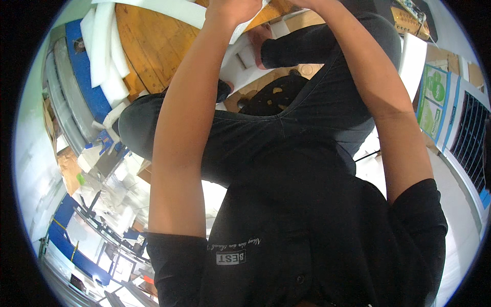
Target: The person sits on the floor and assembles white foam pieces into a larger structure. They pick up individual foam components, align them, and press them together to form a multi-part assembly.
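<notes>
My left hand [234, 9] is at the upper edge of the head view, over a brown wooden surface [153, 43]. Its fingers run out of the picture, so what they hold, if anything, is hidden. Close by, a long white foam strip [166, 11] curves along the top of the wood. Only the wrist and a little of my right hand [308, 3] show, also cut off by the upper edge. Between and just below the hands lies a white piece [240, 53], with a bare foot [260, 45] against it.
Several white foam strips [99, 51] lie over a blue panel [86, 66] at left. Below my spread legs is a black seat-like thing [273, 97] with pale spots. To the right stand a green-and-white printed panel [433, 100] and a gold-coloured electronic device [410, 23] with cables.
</notes>
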Tool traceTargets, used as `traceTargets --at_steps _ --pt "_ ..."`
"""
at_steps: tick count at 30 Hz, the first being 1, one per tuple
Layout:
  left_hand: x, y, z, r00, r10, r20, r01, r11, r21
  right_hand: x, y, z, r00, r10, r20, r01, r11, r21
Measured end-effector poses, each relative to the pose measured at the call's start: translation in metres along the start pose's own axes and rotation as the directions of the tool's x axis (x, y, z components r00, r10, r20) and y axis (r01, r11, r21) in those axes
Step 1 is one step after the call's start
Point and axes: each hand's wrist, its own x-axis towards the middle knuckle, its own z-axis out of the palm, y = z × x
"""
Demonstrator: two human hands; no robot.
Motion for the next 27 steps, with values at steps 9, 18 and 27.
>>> traceTargets --at_steps 9,18,27 --pt "-0.003 0.01 -0.003 0.999 -0.049 0.005 0.048 0.996 0.072 0.023 -0.018 -0.011 0.843 0.526 0.112 -0.311 0.307 0.899" --pt "0.0 0.002 0.015 0.994 -0.035 -0.106 0.043 0.996 0.074 0.023 -0.041 -0.011 0.919 0.299 0.256 -0.373 0.455 0.808" --pt "-0.004 -0.017 0.001 0.987 -0.1 -0.126 0.034 0.896 -0.442 0.017 -0.046 -0.004 0.943 0.331 0.035 -0.277 0.722 0.634"
